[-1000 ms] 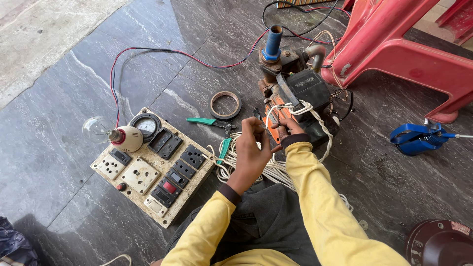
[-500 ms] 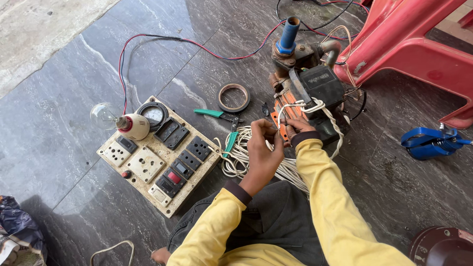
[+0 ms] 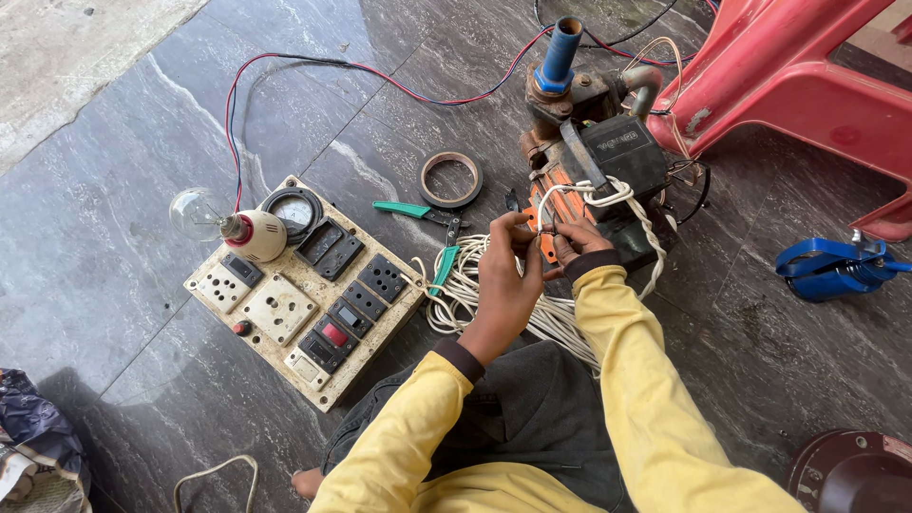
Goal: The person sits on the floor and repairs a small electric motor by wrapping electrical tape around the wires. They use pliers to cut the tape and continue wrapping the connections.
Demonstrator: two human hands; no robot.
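White cord [image 3: 608, 195] loops over the pump motor [image 3: 603, 157] on the dark floor [image 3: 142, 142], and you pinch it at the motor's orange end: your left hand [image 3: 508, 275] and right hand [image 3: 575, 242] are both closed on it. More cord coils beside green pliers [image 3: 442, 271]. A switch board [image 3: 304, 294] lies left.

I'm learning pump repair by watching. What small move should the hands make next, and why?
Probably pull the white cord snug: both the left hand and right hand pinch it where it loops loosely over the black-and-orange pump motor.
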